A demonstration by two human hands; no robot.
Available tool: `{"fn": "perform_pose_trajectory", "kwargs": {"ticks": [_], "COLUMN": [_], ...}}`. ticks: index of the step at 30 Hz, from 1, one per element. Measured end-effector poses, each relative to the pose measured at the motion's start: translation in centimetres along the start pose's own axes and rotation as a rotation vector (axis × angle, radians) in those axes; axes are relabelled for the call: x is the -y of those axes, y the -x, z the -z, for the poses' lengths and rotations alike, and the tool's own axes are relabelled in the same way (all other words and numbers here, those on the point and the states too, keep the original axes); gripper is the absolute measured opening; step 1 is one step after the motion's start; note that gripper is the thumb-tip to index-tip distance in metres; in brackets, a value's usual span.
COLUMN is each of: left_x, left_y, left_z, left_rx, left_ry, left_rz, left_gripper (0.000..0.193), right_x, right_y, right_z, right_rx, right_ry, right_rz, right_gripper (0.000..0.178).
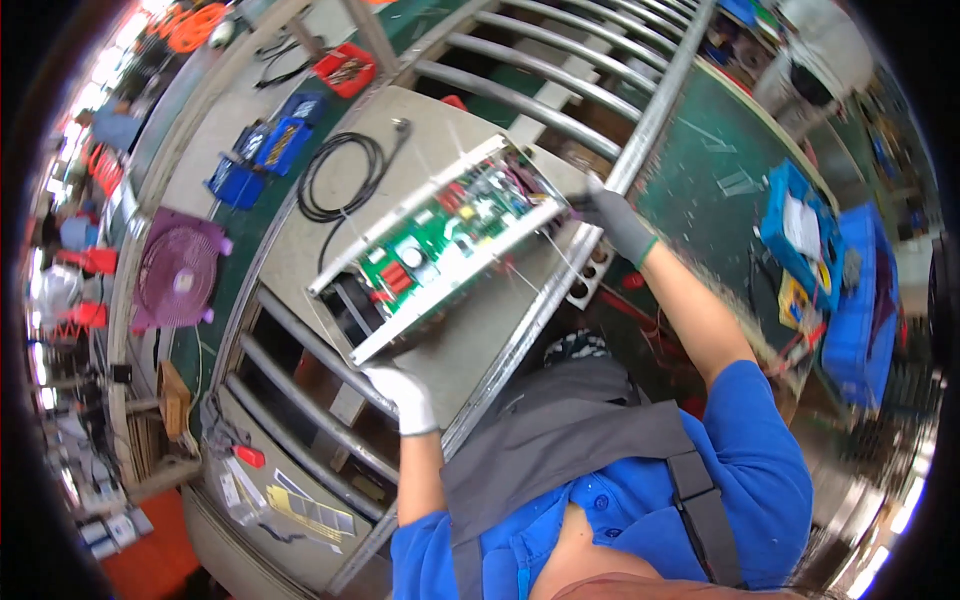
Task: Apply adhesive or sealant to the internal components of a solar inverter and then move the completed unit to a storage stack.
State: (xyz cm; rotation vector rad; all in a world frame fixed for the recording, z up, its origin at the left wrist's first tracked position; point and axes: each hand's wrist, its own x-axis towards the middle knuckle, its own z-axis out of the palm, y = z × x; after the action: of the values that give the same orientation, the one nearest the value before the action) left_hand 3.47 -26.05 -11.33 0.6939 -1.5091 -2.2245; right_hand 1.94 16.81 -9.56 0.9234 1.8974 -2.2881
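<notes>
One roller conveyor (520, 112) runs from 7 o'clock up to 1 o'clock, carrying a grey board (480, 345). Over that board, toward 11 o'clock from the view's centre, is an open metal case (450, 287), its long sides slanting from 8 to 2 o'clock. Its green circuit board (455, 238) faces up, crowded with parts. A coiled black cable (312, 205) lies at the case's 10 o'clock. The right hand (615, 220), dark-gloved, meets the case's end at 3 o'clock; whether its fingers grip, I cannot tell. The left hand (402, 395), white-gloved, is at the corner toward 7 o'clock, its fingertips too obscured to judge. Positioning or steadying the case seems the present step; the next move calls for even support at both ends, sparing the exposed parts.
</notes>
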Motion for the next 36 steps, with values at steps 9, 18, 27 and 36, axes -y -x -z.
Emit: {"fn": "perform_pose_trajectory", "kwargs": {"ticks": [9, 18, 27, 36], "left_x": [1.4, -1.5, -19.3, -6.0], "left_y": [5.7, -16.1, -6.7, 13.7], "left_z": [-2.3, -11.2, -5.3, 1.5], "left_rx": [-0.058, 0.614, 0.531, 0.102], "left_ry": [0.040, -0.102, -1.165, -0.416], "left_rz": [-0.085, 0.706, -0.362, -0.146], "left_gripper": [0.068, 0.070, 0.058, 0.076], "right_x": [1.1, -8.3, -3.5, 4.4], "right_y": [-10.2, 13.5, 0.6, -9.9], "right_z": [-8.1, -6.2, -11.2, -20.2], "right_rx": [0.380, 0.849, 0.304, 0.521], "right_ry": [-0.089, 0.079, 0.317, 0.205], "right_rz": [-0.143, 0.222, 0.238, 0.125], "right_gripper": [0.066, 0.063, 0.054, 0.072]}}
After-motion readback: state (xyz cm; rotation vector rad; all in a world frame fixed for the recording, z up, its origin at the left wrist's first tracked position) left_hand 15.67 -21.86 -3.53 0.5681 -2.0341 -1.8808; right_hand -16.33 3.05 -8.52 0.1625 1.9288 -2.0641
